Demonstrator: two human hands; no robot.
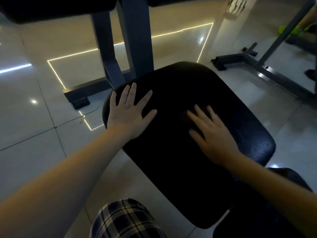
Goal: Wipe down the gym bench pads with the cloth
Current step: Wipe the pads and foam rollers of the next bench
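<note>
A black padded bench seat (180,169) fills the middle of the head view. My left hand (128,114) lies flat on its far left corner with the fingers spread. My right hand (212,134) presses flat on the middle of the pad, fingers straight and slightly blurred. Under its fingertips shows a faint dark brownish patch (185,115) that may be the cloth; in the dim light I cannot tell for sure. Neither hand curls round anything.
Grey steel uprights (135,40) and a foot bar stand just beyond the seat, with another black pad (51,7) above them. A second machine's base (240,59) is at the right. My plaid-clad knee (123,220) is below. Glossy floor tiles reflect light strips.
</note>
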